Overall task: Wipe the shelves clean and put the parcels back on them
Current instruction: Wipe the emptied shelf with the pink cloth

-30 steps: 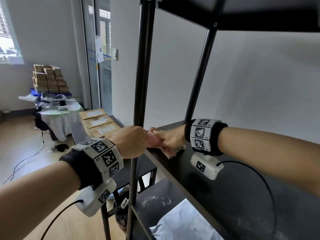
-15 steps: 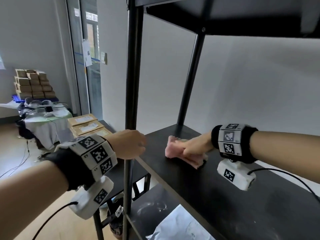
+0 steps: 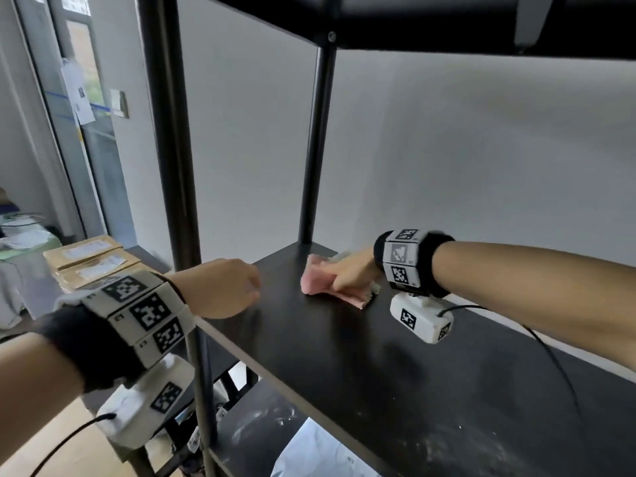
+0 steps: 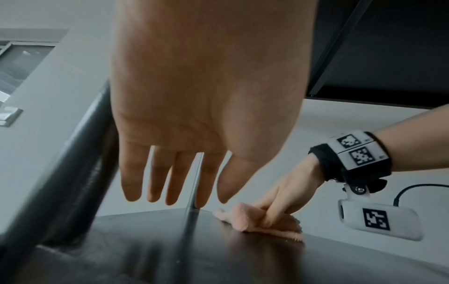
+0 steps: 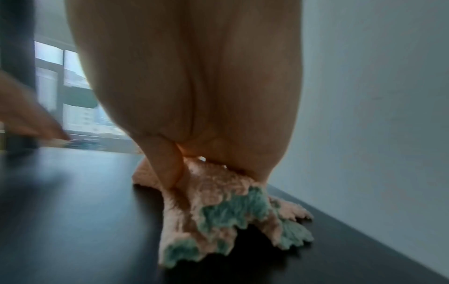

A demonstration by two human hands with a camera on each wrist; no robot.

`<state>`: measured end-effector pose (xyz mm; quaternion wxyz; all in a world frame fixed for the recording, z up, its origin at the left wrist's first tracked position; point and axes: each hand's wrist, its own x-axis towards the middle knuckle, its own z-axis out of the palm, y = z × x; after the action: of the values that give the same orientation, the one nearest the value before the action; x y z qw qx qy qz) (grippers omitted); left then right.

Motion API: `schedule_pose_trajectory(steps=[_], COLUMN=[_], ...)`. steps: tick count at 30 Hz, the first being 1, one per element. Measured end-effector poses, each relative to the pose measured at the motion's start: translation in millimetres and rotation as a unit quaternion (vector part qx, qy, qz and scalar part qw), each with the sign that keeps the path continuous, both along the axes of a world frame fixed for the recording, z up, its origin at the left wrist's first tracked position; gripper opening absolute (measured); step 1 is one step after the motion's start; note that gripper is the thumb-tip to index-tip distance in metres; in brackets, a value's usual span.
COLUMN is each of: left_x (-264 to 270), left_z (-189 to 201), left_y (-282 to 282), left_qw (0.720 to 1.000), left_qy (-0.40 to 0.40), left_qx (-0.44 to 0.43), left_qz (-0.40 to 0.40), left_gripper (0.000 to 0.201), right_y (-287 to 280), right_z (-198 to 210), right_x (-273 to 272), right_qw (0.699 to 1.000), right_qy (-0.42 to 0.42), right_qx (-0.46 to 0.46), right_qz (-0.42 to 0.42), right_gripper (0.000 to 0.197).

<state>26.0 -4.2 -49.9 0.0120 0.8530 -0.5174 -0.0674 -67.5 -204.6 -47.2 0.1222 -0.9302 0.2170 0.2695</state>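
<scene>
A pink cloth (image 3: 315, 278) with a teal underside (image 5: 218, 201) lies near the back left corner of the black middle shelf (image 3: 344, 356). My right hand (image 3: 351, 273) is on top of it, fingers curled into the fabric (image 4: 243, 217) and thumb pressing it down. My left hand (image 3: 223, 290) hovers over the shelf's front edge, just right of the front post. In the left wrist view its fingers (image 4: 155, 182) hang straight and hold nothing. Brown cardboard parcels (image 3: 86, 259) are stacked on a low surface to the left.
A black front post (image 3: 172, 166) and a rear post (image 3: 315, 149) rise to the upper shelf (image 3: 413, 22). A white plastic parcel (image 3: 320, 452) lies on the dusty lower shelf. A grey wall stands close behind the rack. Pale dust marks the middle shelf's right front.
My right hand has slid the cloth from the front post toward the back of the shelf. My left hand has moved from the post to just right of it.
</scene>
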Motion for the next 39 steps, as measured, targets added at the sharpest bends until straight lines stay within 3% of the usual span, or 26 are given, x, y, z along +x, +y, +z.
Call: schedule_pose_trajectory(steps=[3, 5, 7, 8, 10, 13, 16, 19, 22, 25, 28, 33, 35, 37, 39], left_x=[0, -1, 0, 1, -3, -4, -5, -10, -14, -17, -20, -28, -34, -39, -40], left_z=[6, 7, 3, 0, -1, 3, 7, 11, 13, 18, 20, 12, 9, 8, 8], left_y=[-11, -13, -13, -14, -12, -8, -7, -8, -10, -13, -13, -4, -2, -3, -6], left_qw=[1.000, 1.000, 0.999, 0.999, 0.999, 0.999, 0.999, 1.000, 0.999, 0.999, 0.997, 0.988, 0.986, 0.985, 0.983], left_qy=[-0.015, 0.012, 0.027, 0.034, 0.038, 0.045, 0.043, 0.022, 0.017, 0.013, 0.021, 0.032, 0.034, 0.043, 0.049], left_qx=[-0.013, -0.027, -0.037, -0.038, -0.036, -0.017, -0.004, -0.009, -0.011, -0.015, -0.042, -0.052, -0.054, -0.054, -0.063], left_qz=[-0.019, -0.004, 0.000, 0.005, 0.007, 0.003, -0.009, -0.019, -0.033, -0.047, -0.066, -0.140, -0.155, -0.158, -0.165], left_gripper=[0.033, 0.031, 0.031, 0.032, 0.034, 0.034, 0.035, 0.035, 0.035, 0.036, 0.035, 0.033, 0.034, 0.035, 0.034], right_y=[30, 25, 10, 4, -15, -40, -47, -24, 31, 60, 28, -2, 22, 57, 88], right_z=[-11, -10, -2, 4, 3, -6, -12, -11, -9, -13, -14, -11, -7, -6, -12], right_x=[38, 57, 60, 52, 40, 11, -24, -57, -61, -28, -26, -134, -162, -165, -138], right_qw=[0.996, 0.998, 0.999, 1.000, 0.999, 0.996, 0.993, 0.993, 0.998, 1.000, 0.997, 0.974, 0.969, 0.975, 0.984], right_qy=[0.027, 0.009, -0.003, -0.013, -0.010, -0.008, -0.023, -0.058, -0.018, -0.001, -0.014, -0.021, -0.020, -0.040, -0.079], right_qx=[-0.037, -0.004, 0.003, 0.013, 0.000, -0.049, -0.027, -0.014, -0.055, -0.011, 0.021, -0.004, -0.007, 0.006, 0.008], right_qz=[0.078, 0.064, 0.036, 0.012, -0.033, -0.077, -0.112, -0.102, -0.015, 0.013, -0.077, -0.227, -0.248, -0.216, -0.157], right_gripper=[0.028, 0.037, 0.026, 0.023, 0.037, 0.029, 0.041, 0.044, 0.020, 0.033, 0.038, 0.036, 0.025, 0.010, 0.022])
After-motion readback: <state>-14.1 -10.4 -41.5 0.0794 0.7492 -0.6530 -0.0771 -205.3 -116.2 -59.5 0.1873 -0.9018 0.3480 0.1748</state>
